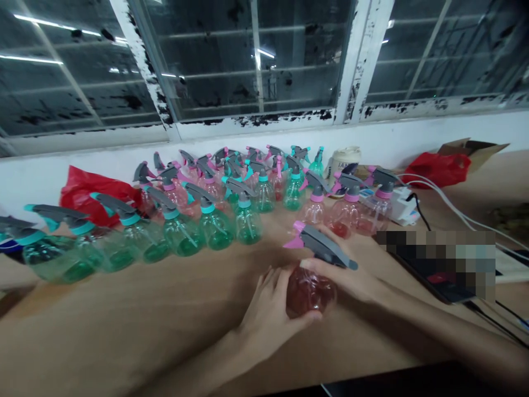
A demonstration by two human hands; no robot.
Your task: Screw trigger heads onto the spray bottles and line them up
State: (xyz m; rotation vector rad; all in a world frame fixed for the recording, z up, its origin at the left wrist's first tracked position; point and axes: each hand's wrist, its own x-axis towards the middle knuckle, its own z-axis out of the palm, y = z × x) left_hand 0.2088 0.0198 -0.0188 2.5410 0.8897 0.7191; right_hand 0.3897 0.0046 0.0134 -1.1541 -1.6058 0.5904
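A red-tinted spray bottle (308, 289) with a grey and pink trigger head (320, 247) stands on the brown table (124, 325). My left hand (268, 311) wraps round the bottle's body from the left. My right hand (351, 270) grips the neck just under the trigger head. Behind it stand several green spray bottles (215, 226) with teal collars and several pink ones (351, 212) with pink collars, in rows up to the wall.
A red plastic bag (88, 190) lies at the back left, another red bag (440, 165) and a cardboard box (475, 149) at the back right. A white power strip (403, 207) with cables, a phone (438, 273) and a white jar (343, 160) sit to the right.
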